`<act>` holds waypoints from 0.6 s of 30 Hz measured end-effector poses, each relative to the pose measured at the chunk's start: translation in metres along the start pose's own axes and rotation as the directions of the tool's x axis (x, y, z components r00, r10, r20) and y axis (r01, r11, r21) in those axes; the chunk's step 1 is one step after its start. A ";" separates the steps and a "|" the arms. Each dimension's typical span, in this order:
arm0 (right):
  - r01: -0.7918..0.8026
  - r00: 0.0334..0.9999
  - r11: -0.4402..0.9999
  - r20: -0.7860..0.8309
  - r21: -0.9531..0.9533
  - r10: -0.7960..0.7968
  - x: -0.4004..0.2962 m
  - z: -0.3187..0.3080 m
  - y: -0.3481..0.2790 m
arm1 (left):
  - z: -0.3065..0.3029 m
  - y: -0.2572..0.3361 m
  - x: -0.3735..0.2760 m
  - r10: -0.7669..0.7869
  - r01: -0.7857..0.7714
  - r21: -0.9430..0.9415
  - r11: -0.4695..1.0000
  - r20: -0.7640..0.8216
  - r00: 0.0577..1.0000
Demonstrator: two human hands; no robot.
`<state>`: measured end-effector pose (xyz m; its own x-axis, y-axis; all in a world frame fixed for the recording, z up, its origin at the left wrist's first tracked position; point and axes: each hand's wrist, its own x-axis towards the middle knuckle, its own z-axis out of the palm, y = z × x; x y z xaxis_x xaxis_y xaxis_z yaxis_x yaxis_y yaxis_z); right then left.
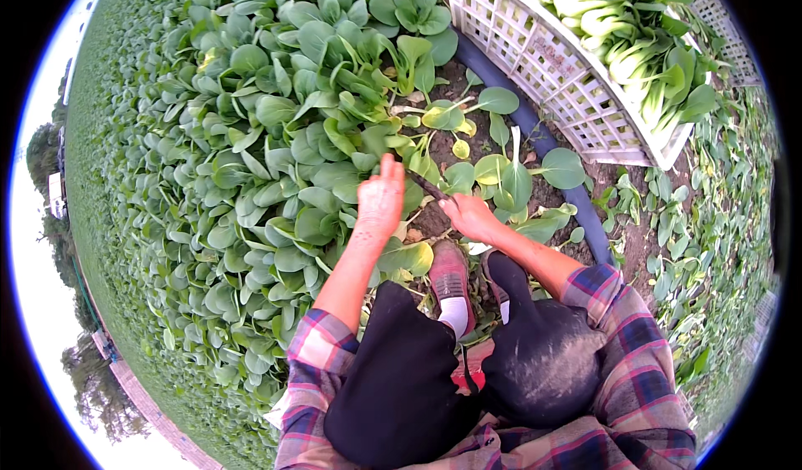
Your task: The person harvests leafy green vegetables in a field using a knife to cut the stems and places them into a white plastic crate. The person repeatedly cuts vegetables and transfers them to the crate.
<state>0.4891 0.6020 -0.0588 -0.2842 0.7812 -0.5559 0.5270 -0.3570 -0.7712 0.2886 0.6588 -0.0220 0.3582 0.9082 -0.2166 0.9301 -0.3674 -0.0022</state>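
My left hand point(381, 191) reaches into the edge of a dense stand of leafy bok choy plants point(316, 222). Its fingers point forward among the leaves; whether they grip one cannot be told. My right hand point(471, 218) is closed around the handle of a dark, narrow tool point(427, 186), probably a knife, whose far end runs towards the leaves beside my left hand and is partly hidden. Loose and yellowing leaves point(442, 117) lie on the soil just ahead of my hands.
A white plastic crate point(545, 72) filled with bok choy point(617, 50) stands at the upper right. A dark blue hose point(532, 119) runs along the soil beside it. Leaf scraps point(708, 244) cover the ground at right. My shoe point(449, 276) is close below my hands.
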 end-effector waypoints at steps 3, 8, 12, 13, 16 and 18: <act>-0.038 0.999 0.999 0.036 0.015 0.037 0.024 0.005 0.016 | 0.013 -0.023 -0.003 -0.122 0.123 0.026 0.992 -0.033 0.992; -0.006 0.998 1.000 0.058 -0.013 0.007 0.047 0.008 0.016 | 0.022 -0.039 -0.026 -0.154 0.147 -0.063 0.987 -0.108 0.982; 0.017 0.998 1.000 0.064 -0.013 -0.016 0.065 0.016 0.025 | 0.024 -0.044 -0.028 -0.153 0.145 -0.063 0.987 -0.139 0.978; 0.024 0.998 1.000 0.061 -0.004 -0.023 0.070 0.016 0.027 | 0.026 -0.045 -0.027 -0.146 0.138 -0.067 0.988 -0.148 0.978; 0.039 0.998 0.999 0.051 -0.013 -0.038 0.085 0.016 0.028 | 0.028 -0.049 -0.026 -0.164 0.150 -0.091 0.984 -0.177 0.970; 0.054 0.994 0.998 0.101 -0.037 -0.050 0.094 0.013 0.027 | 0.028 -0.050 -0.026 -0.184 0.164 -0.123 0.979 -0.174 0.967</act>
<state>0.4659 0.6591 -0.1366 -0.3899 0.7422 -0.5451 0.5402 -0.2951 -0.7881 0.2303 0.6479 -0.0437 0.1895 0.9811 -0.0394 0.9791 -0.1858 0.0828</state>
